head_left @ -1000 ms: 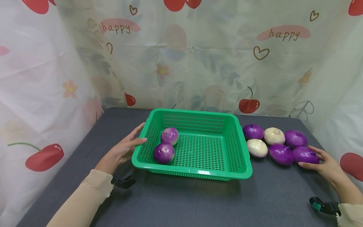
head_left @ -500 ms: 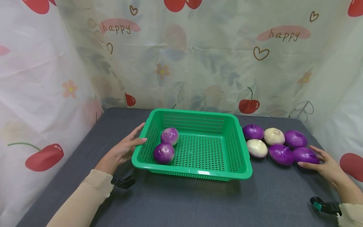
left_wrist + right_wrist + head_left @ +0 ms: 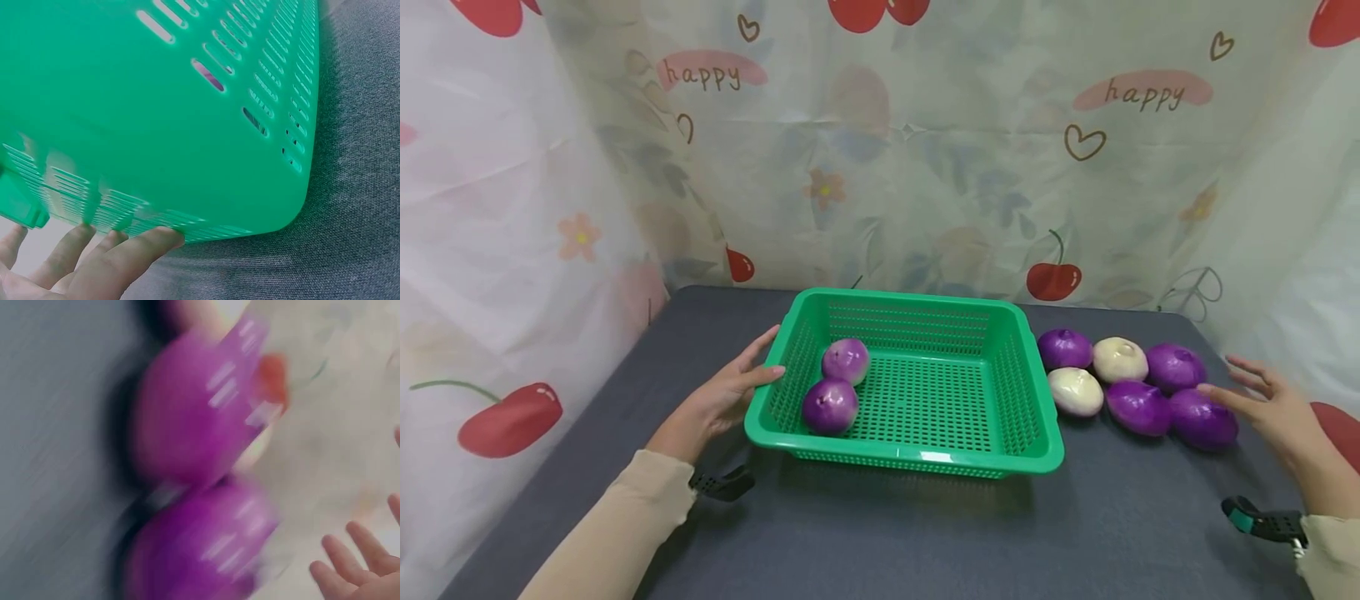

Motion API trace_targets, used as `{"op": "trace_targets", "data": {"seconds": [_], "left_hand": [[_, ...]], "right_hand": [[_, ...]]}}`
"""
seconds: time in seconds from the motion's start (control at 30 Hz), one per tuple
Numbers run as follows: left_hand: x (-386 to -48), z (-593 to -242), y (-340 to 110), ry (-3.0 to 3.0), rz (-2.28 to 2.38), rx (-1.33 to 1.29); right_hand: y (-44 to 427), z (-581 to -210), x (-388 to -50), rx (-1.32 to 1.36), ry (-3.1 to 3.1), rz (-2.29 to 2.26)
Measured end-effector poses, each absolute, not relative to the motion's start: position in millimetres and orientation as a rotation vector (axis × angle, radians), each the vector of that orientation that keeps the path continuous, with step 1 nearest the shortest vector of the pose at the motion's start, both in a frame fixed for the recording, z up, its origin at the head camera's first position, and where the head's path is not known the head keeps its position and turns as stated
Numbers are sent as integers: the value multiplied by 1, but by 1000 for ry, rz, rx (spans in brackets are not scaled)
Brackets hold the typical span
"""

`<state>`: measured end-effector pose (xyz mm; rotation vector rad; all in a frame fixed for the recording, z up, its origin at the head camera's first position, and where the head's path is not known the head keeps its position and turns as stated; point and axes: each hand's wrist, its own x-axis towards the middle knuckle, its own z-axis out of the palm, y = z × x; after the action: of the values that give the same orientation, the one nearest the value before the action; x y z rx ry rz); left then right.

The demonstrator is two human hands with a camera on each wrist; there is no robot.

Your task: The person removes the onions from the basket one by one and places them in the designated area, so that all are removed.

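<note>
A green plastic basket stands on the grey table with two purple onions inside at its left. My left hand is at the basket's left side, thumb on the rim and straight fingers against the outer wall. In the left wrist view those fingertips touch the slotted wall. Right of the basket lies a cluster of purple and white onions. My right hand hovers by the nearest purple onion, fingers spread and holding nothing. The right wrist view is blurred; the right hand appears apart from the purple onions.
Two white onions sit among the purple ones, near the basket's right wall. A printed curtain hangs behind the table and at both sides. Black wrist straps hang below both sleeves.
My right hand has come off the nearest purple onion and moved up and right. That onion has shifted slightly toward the front and turned. The left hand and basket have hardly moved.
</note>
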<state>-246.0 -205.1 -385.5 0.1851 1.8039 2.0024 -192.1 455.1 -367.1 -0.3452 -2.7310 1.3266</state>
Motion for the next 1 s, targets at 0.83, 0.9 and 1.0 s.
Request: {"op": "trace_targets", "data": {"seconds": [0.83, 0.9, 1.0], "left_hand": [[-246, -385, -206, 1807, 1993, 189], [-246, -385, -205, 1810, 1988, 185], [-246, -384, -205, 1806, 1992, 178]], "right_hand": [[193, -258, -274, 618, -2291, 1866], [177, -266, -280, 661, -2312, 1881], [155, -277, -284, 696, -2363, 1885]]}}
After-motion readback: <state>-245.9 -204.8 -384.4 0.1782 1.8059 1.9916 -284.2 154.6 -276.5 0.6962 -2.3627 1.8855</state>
